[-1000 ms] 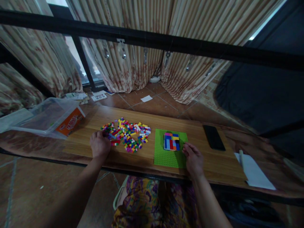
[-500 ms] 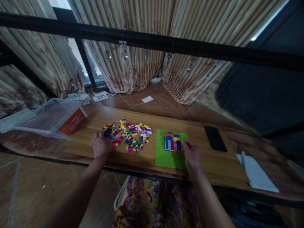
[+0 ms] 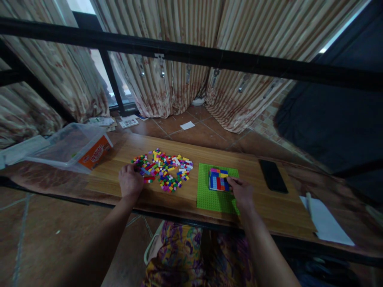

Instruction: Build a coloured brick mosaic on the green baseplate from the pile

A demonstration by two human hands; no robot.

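Observation:
On the wooden board a green baseplate (image 3: 206, 201) carries a flat block of joined bricks (image 3: 216, 183) in blue, red, yellow and pink. My right hand (image 3: 241, 193) is at the block's right edge, thumb and fingers pinched together over it. Whatever sits between those fingertips is hidden. To the left lies a loose pile of small coloured bricks (image 3: 170, 169). Against the pile's left side rests my left hand (image 3: 131, 181), its fingers curled down among the bricks. Its fingertips are mostly out of sight. A red brick (image 3: 148, 180) lies just right of it.
A clear plastic box (image 3: 64, 147) with an orange label stands at the far left. Right of the baseplate lies a black phone (image 3: 273, 176). Beyond it are white paper (image 3: 332, 225) and a pale stick-like object (image 3: 309, 205). A dark metal bar (image 3: 185, 55) crosses behind the table.
My right hand's fingertips have shifted slightly left, from beside the block onto its right edge. My left hand stays at the pile. The whole view has drifted a little.

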